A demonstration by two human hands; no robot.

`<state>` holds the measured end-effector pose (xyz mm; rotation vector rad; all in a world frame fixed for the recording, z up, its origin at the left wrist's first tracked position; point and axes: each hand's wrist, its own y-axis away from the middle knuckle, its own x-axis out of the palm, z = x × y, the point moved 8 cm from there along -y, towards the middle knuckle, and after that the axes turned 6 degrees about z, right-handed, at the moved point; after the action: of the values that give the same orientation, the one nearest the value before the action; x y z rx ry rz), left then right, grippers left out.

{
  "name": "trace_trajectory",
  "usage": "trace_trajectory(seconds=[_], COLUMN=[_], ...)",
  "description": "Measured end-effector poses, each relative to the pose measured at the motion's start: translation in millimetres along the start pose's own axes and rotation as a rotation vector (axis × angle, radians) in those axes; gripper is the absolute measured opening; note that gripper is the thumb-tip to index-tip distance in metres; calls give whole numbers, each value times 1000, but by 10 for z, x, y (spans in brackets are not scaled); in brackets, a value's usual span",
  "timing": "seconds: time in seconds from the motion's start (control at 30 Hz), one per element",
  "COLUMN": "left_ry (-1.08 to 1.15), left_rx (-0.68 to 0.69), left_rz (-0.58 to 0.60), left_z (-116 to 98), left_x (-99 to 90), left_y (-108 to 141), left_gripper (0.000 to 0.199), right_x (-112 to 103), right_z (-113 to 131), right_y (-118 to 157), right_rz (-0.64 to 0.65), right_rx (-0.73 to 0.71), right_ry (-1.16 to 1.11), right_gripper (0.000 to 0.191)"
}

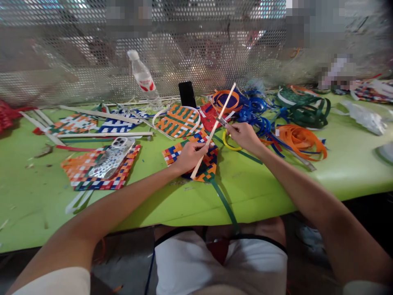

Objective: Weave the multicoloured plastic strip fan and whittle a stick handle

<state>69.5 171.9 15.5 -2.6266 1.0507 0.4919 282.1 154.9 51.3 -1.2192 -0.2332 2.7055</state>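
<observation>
My left hand [192, 156] is closed around a pale flat strip [226, 101], which looks like split bamboo and slants up to the right. Farther up, my right hand [244, 136] grips a small metal-bladed tool [222, 120] whose tip meets the strip; its handle is hidden in the fingers. Beneath my left hand lies a woven piece [211, 162] of orange, blue, white and red bands, partly covered. From its lower corner a green band [225, 203] runs down over the table edge. A yellow loop [229, 143] lies just below my right hand.
On the green table [147, 205], a phone in a glittery case [112, 157] rests on another woven piece. A water bottle [144, 78] and a black phone [187, 94] stand near the mesh wall. Orange coils [302, 141] and green coils [307, 107] lie right.
</observation>
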Motion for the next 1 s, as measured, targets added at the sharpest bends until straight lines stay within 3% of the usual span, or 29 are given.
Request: trace_trajectory(seconds=[0.17,0.27,0.37,0.47,0.53,0.67,0.87,1.0], left_ry=[-41,-71,-59,30,104,233,482,598], left_rx=[21,23,-6,-42,-62,-49,-40,-95], left_rz=[28,54,27,-42,-86,-184,-358,-405], left_z=[-38,-62,-38,20,58,79,110,97], left_x=[27,60,43,-18,-54,-108,-210,-243], left_y=[11,15,4,-11,-13,7,60,83], left_gripper=[46,41,39,42,39,33,30,27], right_x=[102,130,106,85,-53,-404,-544,-594], right_z=[-29,-22,-15,-16,-3,126,241,282], right_y=[29,53,61,49,40,91,161,207], right_rz=[97,85,56,114,24,-304,-423,-444], right_rx=[53,105,137,127,90,-54,-155,-162], right_ry=[-143,-187,-156,-60,44,190,199,161], right_gripper=[48,47,47,46,44,42,48,50])
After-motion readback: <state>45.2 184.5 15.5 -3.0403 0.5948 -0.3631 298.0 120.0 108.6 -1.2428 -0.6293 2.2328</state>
